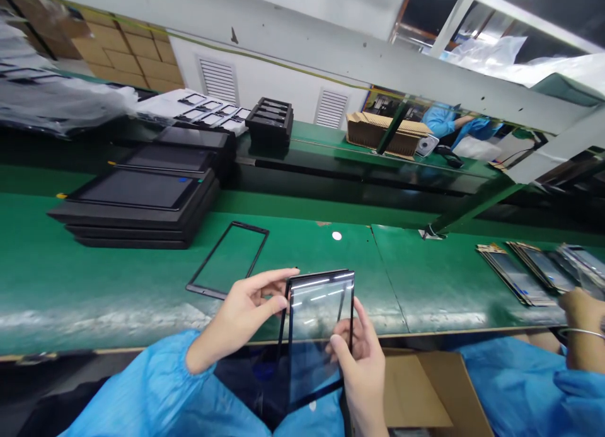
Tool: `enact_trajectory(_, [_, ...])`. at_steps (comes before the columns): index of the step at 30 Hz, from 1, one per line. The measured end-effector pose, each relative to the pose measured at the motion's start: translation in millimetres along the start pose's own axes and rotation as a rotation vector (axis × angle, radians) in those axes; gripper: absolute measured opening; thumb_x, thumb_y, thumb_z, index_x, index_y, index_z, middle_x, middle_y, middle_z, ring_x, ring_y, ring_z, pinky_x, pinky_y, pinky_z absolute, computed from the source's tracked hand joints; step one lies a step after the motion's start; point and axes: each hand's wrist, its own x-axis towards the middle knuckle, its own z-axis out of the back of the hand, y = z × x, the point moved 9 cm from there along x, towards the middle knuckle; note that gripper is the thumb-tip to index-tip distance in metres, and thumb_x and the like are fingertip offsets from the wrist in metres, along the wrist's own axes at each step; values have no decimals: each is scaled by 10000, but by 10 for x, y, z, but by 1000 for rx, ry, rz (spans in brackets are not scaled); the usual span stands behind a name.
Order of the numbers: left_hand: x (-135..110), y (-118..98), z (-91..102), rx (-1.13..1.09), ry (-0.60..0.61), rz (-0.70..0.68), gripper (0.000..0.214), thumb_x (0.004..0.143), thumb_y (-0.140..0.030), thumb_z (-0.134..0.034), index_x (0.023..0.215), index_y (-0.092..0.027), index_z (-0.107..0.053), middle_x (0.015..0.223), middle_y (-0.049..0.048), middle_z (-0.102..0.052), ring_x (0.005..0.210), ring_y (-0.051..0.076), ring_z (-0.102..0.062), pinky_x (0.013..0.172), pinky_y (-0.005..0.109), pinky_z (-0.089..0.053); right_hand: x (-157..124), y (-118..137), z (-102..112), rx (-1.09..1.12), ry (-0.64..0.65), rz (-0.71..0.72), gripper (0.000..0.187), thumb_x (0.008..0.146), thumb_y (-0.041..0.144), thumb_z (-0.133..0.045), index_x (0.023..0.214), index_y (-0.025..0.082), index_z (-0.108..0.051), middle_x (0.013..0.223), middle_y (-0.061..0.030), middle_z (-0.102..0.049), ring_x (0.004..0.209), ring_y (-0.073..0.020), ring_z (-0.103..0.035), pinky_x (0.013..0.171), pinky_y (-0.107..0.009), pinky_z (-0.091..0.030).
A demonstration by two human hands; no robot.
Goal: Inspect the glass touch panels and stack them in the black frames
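A clear, black-bordered tablet glass panel is held upright over the bench's front edge. My right hand is closed on its right edge, with the thumb across the front and fingers seen through the glass. Just behind the panel, a thin black tablet frame shows along the left side and top. My left hand pinches that frame near its upper left corner; whether it also grips the glass I cannot tell. Left of the panel, another black tablet frame lies flat on the green bench, partly behind my left hand.
Black foam trays with screens are stacked at left. At right lie several glass panels, near a co-worker's hand. An open cardboard box is below the bench edge. On the back shelf stand black trays and cardboard dividers.
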Motion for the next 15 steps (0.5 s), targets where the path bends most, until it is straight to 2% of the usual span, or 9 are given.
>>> enact_trajectory(7, [5, 260, 8, -129, -10, 104, 486, 830, -311, -900, 1298, -219, -806, 805, 47, -739, 709, 170, -699, 615, 238, -615, -103, 39, -54, -25, -107, -9, 776, 842, 437, -884, 1531, 239, -588, 887, -11, -703, 624, -132, -633, 523, -237, -549])
enact_trajectory(11, [-10, 310, -1, -174, -9, 131, 518, 819, -343, -920, 1307, -222, -798, 809, 46, -747, 686, 160, -714, 607, 230, -620, -105, 21, -50, -51, -71, -45, 742, 867, 412, -860, 1540, 284, -574, 892, 7, -690, 624, -124, -636, 503, -217, -531])
enact_trajectory(15, [-16, 332, -14, -199, -10, 155, 525, 809, -339, -932, 1305, -238, -794, 924, 69, -793, 755, 174, -759, 613, 214, -628, -80, 8, -76, -73, -2, -77, 801, 868, 392, -856, 1582, 266, -517, 889, 6, -685, 625, -135, -657, 499, -226, -539])
